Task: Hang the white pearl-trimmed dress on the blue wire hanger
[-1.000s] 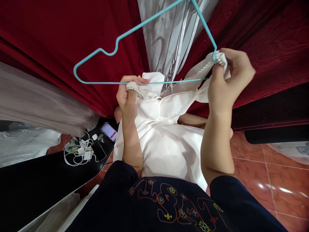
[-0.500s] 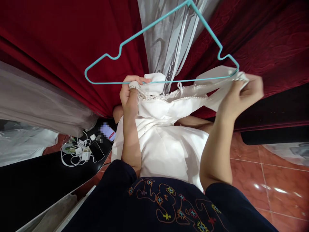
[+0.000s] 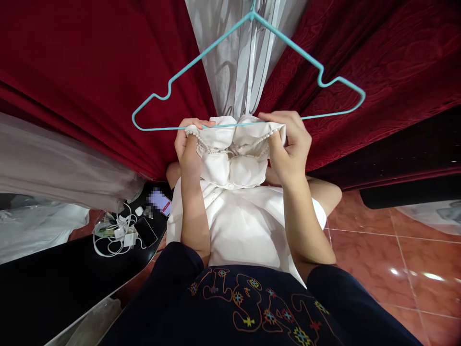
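Observation:
A white dress with beaded trim along its top edge lies across my lap. My left hand pinches the dress's left top edge together with the bottom bar of a light-blue hanger. On the other side, my right hand grips the right top edge, its fingers over the same bar and its thumb on the beads. The bodice hangs between the two hands, its cups facing me. The hanger stands upright above the dress, its hook cut off by the top of the view.
Red curtains hang on both sides of pale sheer fabric. On the left, a black table bears tangled white cables, a dark phone and a lit phone. Reddish tiles cover the floor.
My right hand has moved left with its edge of the dress, from the hanger's right corner to nearer the middle of the bar. The hanger has shifted slightly; the left hand keeps its hold.

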A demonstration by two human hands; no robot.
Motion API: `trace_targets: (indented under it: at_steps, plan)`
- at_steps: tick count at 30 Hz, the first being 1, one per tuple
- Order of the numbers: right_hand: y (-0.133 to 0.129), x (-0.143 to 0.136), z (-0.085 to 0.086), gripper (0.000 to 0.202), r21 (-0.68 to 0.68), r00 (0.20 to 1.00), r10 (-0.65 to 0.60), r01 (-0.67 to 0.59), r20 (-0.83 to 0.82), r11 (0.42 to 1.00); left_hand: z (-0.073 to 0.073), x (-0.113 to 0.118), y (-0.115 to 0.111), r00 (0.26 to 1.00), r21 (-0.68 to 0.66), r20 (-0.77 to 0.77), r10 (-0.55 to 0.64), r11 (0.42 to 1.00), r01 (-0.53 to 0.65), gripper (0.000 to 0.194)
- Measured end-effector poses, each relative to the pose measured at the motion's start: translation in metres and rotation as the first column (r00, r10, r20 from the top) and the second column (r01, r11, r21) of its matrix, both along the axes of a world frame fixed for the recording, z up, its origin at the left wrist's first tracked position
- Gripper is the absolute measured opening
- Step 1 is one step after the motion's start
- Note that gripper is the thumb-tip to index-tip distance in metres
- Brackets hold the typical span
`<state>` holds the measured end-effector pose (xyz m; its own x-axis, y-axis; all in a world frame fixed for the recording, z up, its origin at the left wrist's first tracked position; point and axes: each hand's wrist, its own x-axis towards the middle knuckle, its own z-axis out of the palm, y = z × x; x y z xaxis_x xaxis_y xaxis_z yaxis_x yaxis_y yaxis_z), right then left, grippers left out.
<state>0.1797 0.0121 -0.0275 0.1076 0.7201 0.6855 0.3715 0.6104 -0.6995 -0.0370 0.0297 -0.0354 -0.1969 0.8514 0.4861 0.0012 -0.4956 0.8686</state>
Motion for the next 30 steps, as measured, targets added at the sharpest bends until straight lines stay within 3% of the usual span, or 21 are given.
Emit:
trace_targets:
  at_steps: [4, 7, 10, 13, 16, 19, 24, 27, 30]
  plan:
    - [0.008, 0.004, -0.006, 0.032, 0.008, 0.998, -0.060, 0.060, 0.021, 0.998, -0.002, -0.009, -0.002, 0.997, -0.053, -0.034, -0.068, 0.996, 0.066, 0.036]
    - [0.010, 0.007, -0.011, 0.037, -0.017, 0.995, -0.099, 0.100, 0.027, 0.995, -0.005, -0.027, -0.003, 0.985, -0.095, -0.148, -0.084, 0.993, 0.070, 0.024]
    - [0.012, 0.013, -0.012, 0.038, -0.032, 0.995, -0.091, 0.092, 0.038, 0.995, -0.012, -0.052, -0.002, 0.963, -0.115, -0.243, 0.113, 0.983, -0.145, 0.015]
    - [0.014, 0.019, -0.012, 0.038, -0.047, 0.993, -0.103, 0.106, 0.054, 0.993, -0.020, -0.076, 0.000, 0.932, -0.114, -0.177, 0.318, 0.933, -0.340, 0.016]
    - [0.014, 0.022, -0.011, 0.037, -0.057, 0.990, -0.114, 0.119, 0.077, 0.991, -0.017, -0.092, 0.006, 0.881, -0.084, -0.089, 0.464, 0.878, -0.471, 0.021]
    - [0.013, 0.022, -0.010, 0.036, -0.055, 0.992, -0.097, 0.101, 0.083, 0.993, 0.003, -0.094, 0.012, 0.840, -0.020, 0.004, 0.543, 0.840, -0.543, 0.033]
    - [0.011, 0.021, -0.011, 0.033, -0.043, 0.994, -0.079, 0.082, 0.077, 0.996, 0.058, -0.078, 0.019, 0.797, 0.078, 0.091, 0.597, 0.794, -0.603, 0.036]
    - [0.011, 0.020, -0.012, 0.032, -0.031, 0.995, -0.068, 0.070, 0.076, 0.997, 0.081, -0.068, 0.020, 0.820, 0.186, 0.060, 0.570, 0.800, -0.570, 0.038]
    - [0.011, 0.018, -0.014, 0.032, -0.020, 0.996, -0.056, 0.058, 0.070, 0.998, 0.093, -0.059, 0.018, 0.836, 0.215, -0.078, 0.543, 0.828, -0.517, 0.034]
